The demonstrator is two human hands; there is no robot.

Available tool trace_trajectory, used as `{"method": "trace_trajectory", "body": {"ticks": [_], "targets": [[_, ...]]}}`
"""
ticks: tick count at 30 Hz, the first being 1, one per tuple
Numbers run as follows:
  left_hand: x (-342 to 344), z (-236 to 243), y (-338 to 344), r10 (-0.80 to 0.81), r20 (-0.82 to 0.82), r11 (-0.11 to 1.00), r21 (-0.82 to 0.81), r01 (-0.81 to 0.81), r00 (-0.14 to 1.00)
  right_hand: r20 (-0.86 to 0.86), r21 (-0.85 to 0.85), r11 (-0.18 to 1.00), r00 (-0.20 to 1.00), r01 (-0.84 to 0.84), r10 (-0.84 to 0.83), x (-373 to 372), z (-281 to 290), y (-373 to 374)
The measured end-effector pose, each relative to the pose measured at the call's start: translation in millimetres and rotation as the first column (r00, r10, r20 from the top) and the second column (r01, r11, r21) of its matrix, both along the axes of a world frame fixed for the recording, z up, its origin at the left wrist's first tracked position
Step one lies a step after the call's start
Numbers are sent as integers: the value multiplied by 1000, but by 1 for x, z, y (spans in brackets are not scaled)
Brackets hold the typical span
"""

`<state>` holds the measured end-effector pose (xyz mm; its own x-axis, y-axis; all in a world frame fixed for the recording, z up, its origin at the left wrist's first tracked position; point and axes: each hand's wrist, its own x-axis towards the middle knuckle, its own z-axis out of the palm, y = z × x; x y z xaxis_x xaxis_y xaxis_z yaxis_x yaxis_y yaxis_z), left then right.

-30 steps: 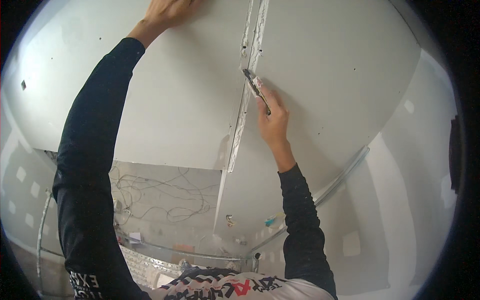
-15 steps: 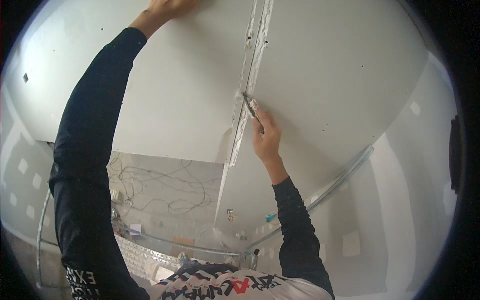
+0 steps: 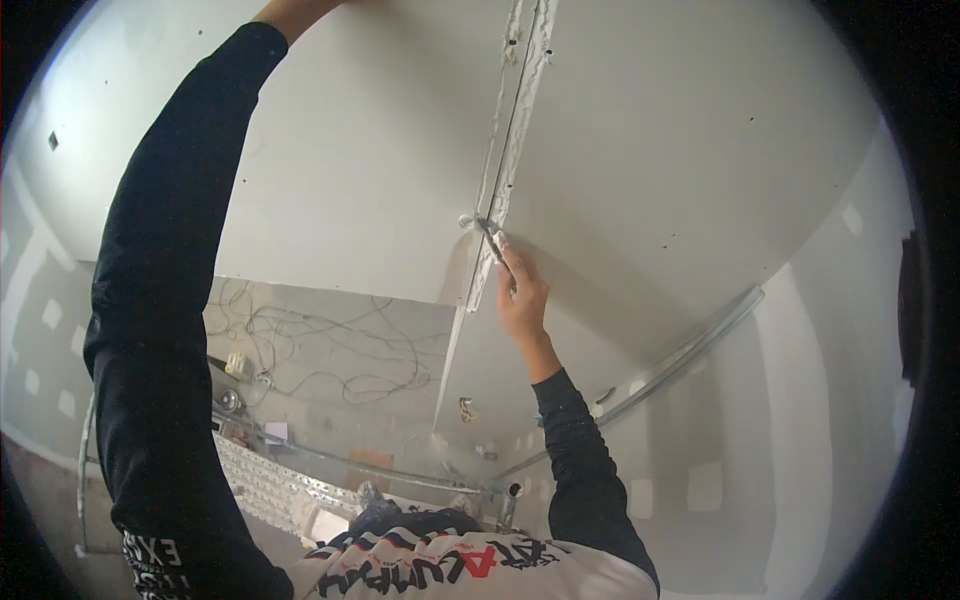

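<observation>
My right hand [image 3: 523, 300] is closed on a slim, dark tool [image 3: 491, 240], perhaps a knife, smeared with white compound. Its tip touches the long seam [image 3: 523, 80] between two pale boards, with a white lump beside the tip. Rough white filler and small dark holes line this seam. My left hand [image 3: 310, 12] reaches up over the left board [image 3: 350, 150] at the top edge, its fingers out of frame.
Through the opening below the left board lie tangled cables [image 3: 330, 330] on the floor [image 3: 400, 410]. A perforated metal platform [image 3: 270, 470] with tubular rails [image 3: 380, 470] is below me. A long metal strip [image 3: 690, 350] runs along the right, beside patched grey walls [image 3: 820, 420].
My right hand and the tool have slid down along the seam. My left hand and the boards have shifted upward in view, carrying the left hand's fingers out of frame.
</observation>
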<state>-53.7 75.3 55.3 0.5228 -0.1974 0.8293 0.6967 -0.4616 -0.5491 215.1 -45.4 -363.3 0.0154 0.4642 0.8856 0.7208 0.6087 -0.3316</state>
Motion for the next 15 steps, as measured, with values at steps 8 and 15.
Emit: {"method": "trace_trajectory", "body": {"ticks": [8,15], "targets": [[0,-3,5,32,7,999,32,-32,999,-50,-2,1000,999,7,-7,-12,-28,5],[-1,-4,7,9,-16,997,76,-7,1000,-67,77,997,998,-2,7,-12,-45,10]]}}
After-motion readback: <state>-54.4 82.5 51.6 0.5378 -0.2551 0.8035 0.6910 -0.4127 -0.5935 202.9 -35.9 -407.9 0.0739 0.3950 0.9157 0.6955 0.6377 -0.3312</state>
